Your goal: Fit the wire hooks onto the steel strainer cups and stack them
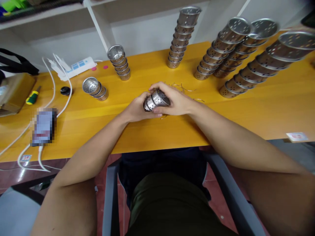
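Between my two hands, just above the tabletop, lies a short stack of perforated metal cups (pixel 154 101), tilted with its open mouth toward the right. My left hand (pixel 137 107) is closed around the narrow bottom end. Around the wide rim end wraps my right hand (pixel 172 98), thumb below and fingers over the top. Thin copper-coloured wires (pixel 183 88) lie on the table behind and beside my right hand. A small stack of similar cups (pixel 95 88) stands to the left of my hands, with a taller cup stack (pixel 119 62) behind it.
Tall cup stacks stand at the back (pixel 180 37) and right (pixel 261 68) of the yellow table (pixel 98 131). On the left are a phone (pixel 43 127) with white cables, a power strip (pixel 78 68), a screwdriver (pixel 33 96), a black round object (pixel 65 90) and a cardboard box (pixel 17 93).
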Available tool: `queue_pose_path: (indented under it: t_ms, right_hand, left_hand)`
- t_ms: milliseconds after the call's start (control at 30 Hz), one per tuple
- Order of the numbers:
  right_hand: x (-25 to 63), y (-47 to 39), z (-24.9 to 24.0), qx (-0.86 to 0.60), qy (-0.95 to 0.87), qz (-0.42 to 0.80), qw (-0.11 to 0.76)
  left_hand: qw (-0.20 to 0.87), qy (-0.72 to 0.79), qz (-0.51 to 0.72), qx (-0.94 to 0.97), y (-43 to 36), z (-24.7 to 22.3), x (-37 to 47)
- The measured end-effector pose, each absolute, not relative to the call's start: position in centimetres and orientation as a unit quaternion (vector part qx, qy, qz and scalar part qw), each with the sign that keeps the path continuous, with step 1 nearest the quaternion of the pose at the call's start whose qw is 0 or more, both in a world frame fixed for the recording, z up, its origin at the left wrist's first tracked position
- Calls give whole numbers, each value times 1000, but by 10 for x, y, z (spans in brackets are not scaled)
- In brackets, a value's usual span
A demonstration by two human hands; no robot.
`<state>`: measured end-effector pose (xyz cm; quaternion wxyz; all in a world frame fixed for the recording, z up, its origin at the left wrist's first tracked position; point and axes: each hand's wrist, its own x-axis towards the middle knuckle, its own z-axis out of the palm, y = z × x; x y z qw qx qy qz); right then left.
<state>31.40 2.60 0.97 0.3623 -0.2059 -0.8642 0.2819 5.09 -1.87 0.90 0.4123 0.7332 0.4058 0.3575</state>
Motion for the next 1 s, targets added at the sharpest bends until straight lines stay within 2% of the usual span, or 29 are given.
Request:
queue_pose_path:
  t_ms: [200,600,733,833,933,1000]
  right_hand:
    - [310,16,17,-229,-871,224,373]
    - [310,11,23,-150,-873,191,424]
    - [308,13,22,-186,-861,204,427]
    - [314,27,18,-232,-826,200,473]
    - [332,55,10,-296,-775,182,528]
    - [348,76,3,-356,-748,175,532]
  left_hand:
    - [417,426,331,732,-22,12,54]
    - [642,320,285,636,-38,35,49]
    - [607,341,335,634,-37,32,49]
    - [560,356,403,630,-23,21,41]
    - [429,404,499,635,6,4,18]
    - [325,433,533,651,28,-10,-3]
